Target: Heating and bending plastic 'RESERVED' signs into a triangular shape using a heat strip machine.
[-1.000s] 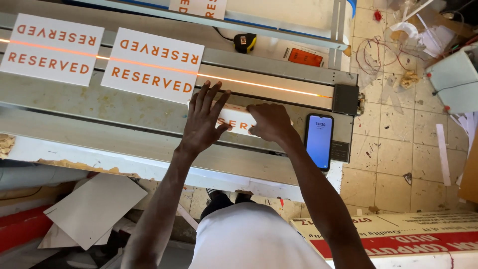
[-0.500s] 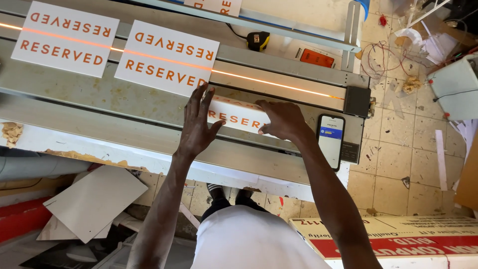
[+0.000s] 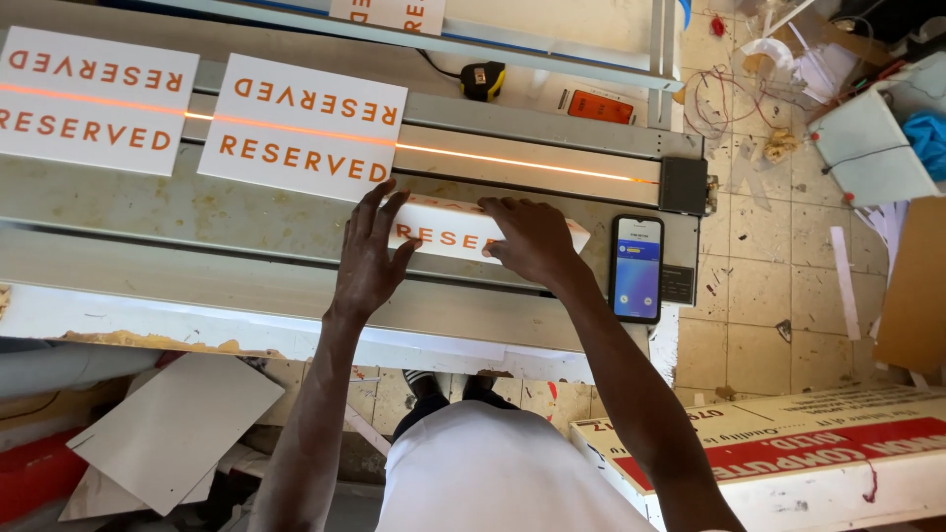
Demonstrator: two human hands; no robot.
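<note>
A folded white sign with orange lettering lies on the grey metal bench. My left hand rests flat with fingers spread against the sign's left end. My right hand presses down on its right half, palm over the fold. Two flat white signs with orange lettering lie across a glowing orange heating strip farther back on the bench.
A phone with a lit screen lies at the bench's right end, beside a black box. A yellow tape measure and an orange card sit behind. Scraps, boards and a printed box litter the tiled floor.
The view shifted so the bench and phone sit lower and nearer. The folded sign shows more between my hands, and my right hand has slid right along it.
</note>
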